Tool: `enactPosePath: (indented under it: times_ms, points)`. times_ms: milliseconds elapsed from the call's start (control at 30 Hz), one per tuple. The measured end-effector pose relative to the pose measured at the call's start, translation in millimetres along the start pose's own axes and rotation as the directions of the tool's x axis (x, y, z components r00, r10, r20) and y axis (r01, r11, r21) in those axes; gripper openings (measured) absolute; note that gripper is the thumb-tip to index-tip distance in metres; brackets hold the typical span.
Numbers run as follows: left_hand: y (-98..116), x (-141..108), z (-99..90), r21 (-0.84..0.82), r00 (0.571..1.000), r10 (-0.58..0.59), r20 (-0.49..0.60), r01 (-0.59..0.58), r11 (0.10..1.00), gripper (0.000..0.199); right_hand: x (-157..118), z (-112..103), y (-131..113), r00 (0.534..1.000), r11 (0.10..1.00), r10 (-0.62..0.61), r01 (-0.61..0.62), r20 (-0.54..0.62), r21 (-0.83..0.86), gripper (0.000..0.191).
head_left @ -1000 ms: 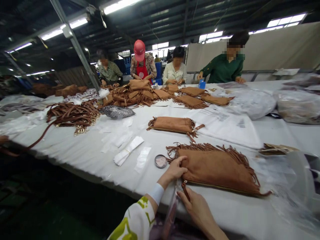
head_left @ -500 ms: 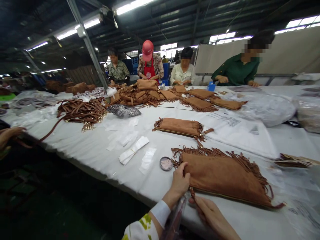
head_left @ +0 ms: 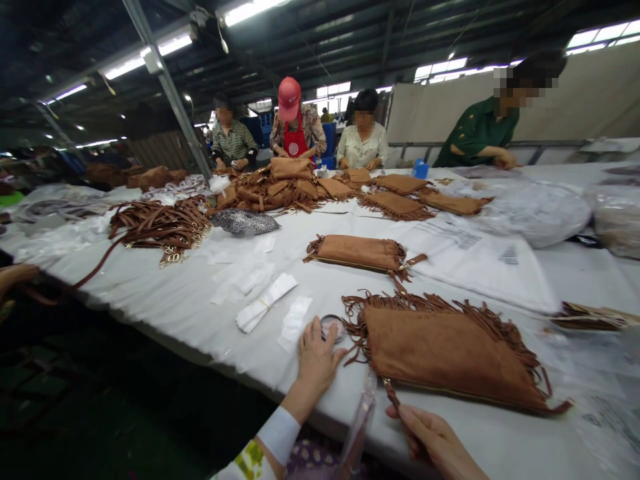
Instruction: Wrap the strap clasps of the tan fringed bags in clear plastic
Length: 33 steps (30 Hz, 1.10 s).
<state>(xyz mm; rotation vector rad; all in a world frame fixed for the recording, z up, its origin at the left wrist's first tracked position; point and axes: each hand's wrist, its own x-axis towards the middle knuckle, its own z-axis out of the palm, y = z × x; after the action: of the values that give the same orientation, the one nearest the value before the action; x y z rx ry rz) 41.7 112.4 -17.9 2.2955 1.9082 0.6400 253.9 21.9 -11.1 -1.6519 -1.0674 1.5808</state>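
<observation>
My left hand (head_left: pixel 316 360) is at a small round dish (head_left: pixel 332 328) of pale pink material, its fingers spread over the near-left rim. In my right hand (head_left: pixel 425 427), between thumb and fingers, is a brown strap (head_left: pixel 392 395) attached by a metal ring to the lower left corner of a large brown fringed bag (head_left: pixel 450 353). The bag lies flat on the white-covered table. Between my hands a clear plastic sleeve (head_left: pixel 357 427) hangs over the table edge. A smaller brown fringed bag (head_left: pixel 355 252) lies beyond the large one.
White paper strips (head_left: pixel 267 303) lie left of the dish. Farther back are a heap of brown straps (head_left: pixel 160 223), a grey patterned pouch (head_left: pixel 245 222) and piled brown bags (head_left: pixel 295 190). Several people work across the table; another person's hand (head_left: pixel 17 277) is at the left edge.
My left hand has left the large bag's corner and moved left to the dish. My right hand keeps the strap, now slightly lower. The person in green has leaned and moved an arm.
</observation>
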Motion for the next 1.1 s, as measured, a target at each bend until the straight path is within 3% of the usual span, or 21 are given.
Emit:
enactPosePath:
  times_ms: [67,200,333,400,500,700,833,1100]
  points:
    - [-2.4,1.9,-1.3,0.024,1.000,0.029,-0.001,-0.029,0.999,0.048,-0.2,0.6,1.8,0.999,1.000,-0.010,0.010,-0.031,0.004,0.065]
    - [-20.7,10.3,-12.4,-0.023,0.996,0.031,-0.086,-0.033,0.999,0.025,-5.0,7.6,-0.7,0.997,0.999,0.036,-0.034,-0.069,0.024,0.067]
    - [-55.1,28.2,-20.8,-0.083,0.953,-0.215,-0.214,0.201,0.976,0.025,-10.4,12.0,-7.7,0.991,0.979,0.131,-0.125,-0.028,0.163,0.065]
    - [-70.3,39.0,-20.3,-0.109,0.915,-0.339,-0.219,0.323,0.940,0.024,-11.9,11.5,-10.1,0.992,0.973,0.126,-0.121,-0.009,0.198,0.064]
    - [-84.3,52.6,-16.2,-0.149,0.883,-0.430,-0.187,0.407,0.901,0.026,-12.8,10.6,-8.4,0.997,0.975,0.071,-0.072,0.012,0.209,0.063]
    - [-96.8,60.3,-15.8,-0.266,0.887,-0.435,-0.151,0.388,0.883,0.011,-11.1,16.9,7.2,0.994,0.998,0.026,-0.033,0.110,0.059,0.057]
    - [-103.6,56.9,-19.8,-0.345,0.899,-0.409,-0.158,0.337,0.876,0.017,-11.7,20.3,9.2,0.992,1.000,0.021,-0.023,0.121,0.016,0.055]
    - [-117.3,56.3,-12.5,-0.520,0.857,-0.478,-0.193,0.324,0.790,0.022,-7.9,18.5,12.1,0.991,0.998,0.042,-0.047,0.124,0.040,0.054]
